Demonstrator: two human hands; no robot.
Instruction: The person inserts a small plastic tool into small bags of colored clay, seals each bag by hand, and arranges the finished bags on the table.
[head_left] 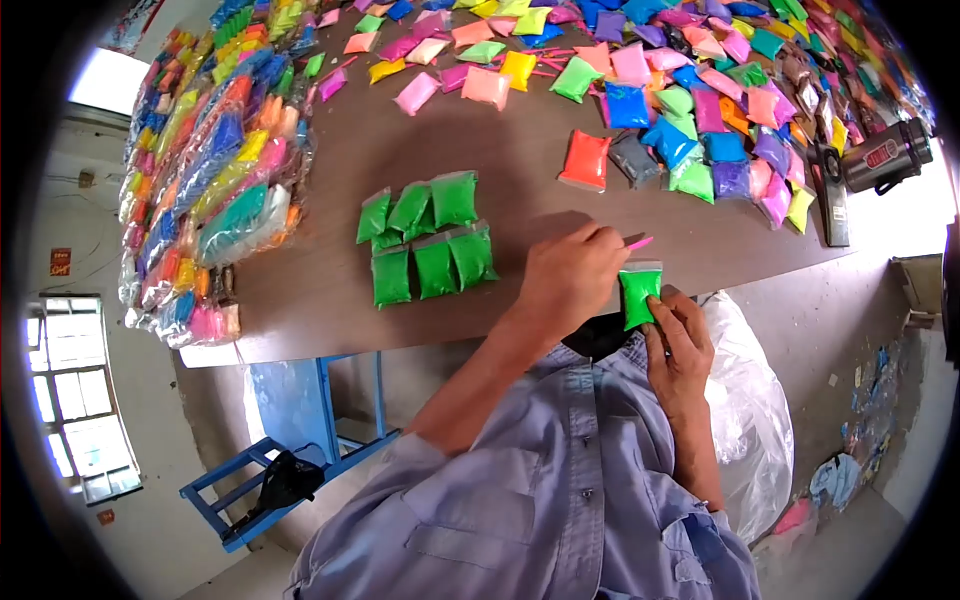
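Observation:
My left hand [573,275] is closed, with a thin pink stick [640,243] poking out from its fingertips. Just to the right and lower, my right hand [682,350] pinches the lower edge of a bright green packet [640,292], held upright at the table's front edge. The pink stick is just above this packet's clear top strip. Left of my left hand, several green packets lie grouped in two rows on the brown table [520,215], among them one at the front [391,277] and one at the back [455,199].
Bagged colourful packets [230,150] are heaped at the table's left. Loose packets [628,105] spread across the back and right, with a red one [585,160] nearest. A metal flask [885,157] lies at the right edge. Below are a blue stool [290,400] and a clear plastic bag [750,410].

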